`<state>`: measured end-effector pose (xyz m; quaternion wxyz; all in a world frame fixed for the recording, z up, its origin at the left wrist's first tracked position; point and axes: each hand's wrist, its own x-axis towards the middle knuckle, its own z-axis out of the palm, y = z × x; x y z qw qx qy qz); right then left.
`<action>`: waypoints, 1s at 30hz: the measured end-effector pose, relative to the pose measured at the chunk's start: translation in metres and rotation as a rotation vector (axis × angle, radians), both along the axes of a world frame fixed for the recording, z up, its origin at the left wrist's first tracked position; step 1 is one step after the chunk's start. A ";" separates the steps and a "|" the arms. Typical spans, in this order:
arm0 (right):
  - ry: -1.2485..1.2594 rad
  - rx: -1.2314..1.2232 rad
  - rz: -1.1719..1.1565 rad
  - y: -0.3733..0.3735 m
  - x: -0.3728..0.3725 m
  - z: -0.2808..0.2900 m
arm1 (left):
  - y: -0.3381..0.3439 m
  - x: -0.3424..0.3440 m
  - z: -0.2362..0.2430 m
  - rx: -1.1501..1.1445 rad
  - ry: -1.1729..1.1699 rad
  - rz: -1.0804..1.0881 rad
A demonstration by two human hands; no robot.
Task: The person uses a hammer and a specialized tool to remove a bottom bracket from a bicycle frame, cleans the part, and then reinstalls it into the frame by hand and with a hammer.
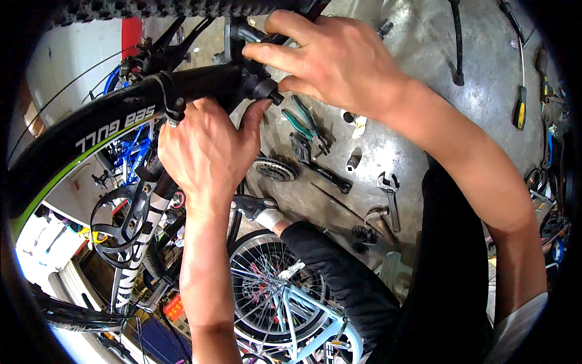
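A black bicycle frame [206, 82] with white lettering and a green edge crosses the upper left. My left hand [209, 142] is closed around its tube, and the thumb reaches up to the bottom bracket axle [274, 96], whose dark stub sticks out. Just right of that axle is my right hand [342, 64], fingers bent over dark parts of the bike with the thumb close to the axle. What the right fingers grip is partly hidden. A grey cylindrical part [248, 34] shows beside their tips. A cable clamp [174, 111] sits by my left knuckles.
On the concrete floor lie green-handled pliers [299, 118], a crank arm [327, 176], a chainring [276, 169], a socket [354, 159], an adjustable wrench [390, 200], a hammer [380, 222] and a yellow-black screwdriver [519, 109]. Below, a light-blue bicycle [303, 297] stands near a person's dark sleeve [339, 273].
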<state>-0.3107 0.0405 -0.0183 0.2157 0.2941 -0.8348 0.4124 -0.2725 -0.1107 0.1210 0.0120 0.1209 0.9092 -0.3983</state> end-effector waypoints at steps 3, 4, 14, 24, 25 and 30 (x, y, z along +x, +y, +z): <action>-0.043 -0.047 0.001 0.001 0.003 0.002 | 0.000 0.000 -0.001 -0.006 0.005 0.019; -0.044 -0.049 0.003 -0.001 0.004 0.001 | -0.001 0.000 -0.001 -0.002 0.012 0.013; -0.145 -0.015 0.110 0.001 -0.002 0.003 | 0.001 -0.001 0.000 0.019 0.006 0.057; -0.204 0.171 0.207 0.003 -0.004 0.005 | -0.007 0.002 -0.002 0.014 0.008 -0.015; -0.208 0.163 0.209 0.001 -0.004 0.003 | -0.009 0.002 -0.002 0.041 0.016 -0.054; -0.099 0.066 0.206 0.003 -0.008 -0.013 | -0.001 -0.001 -0.003 0.000 -0.019 0.019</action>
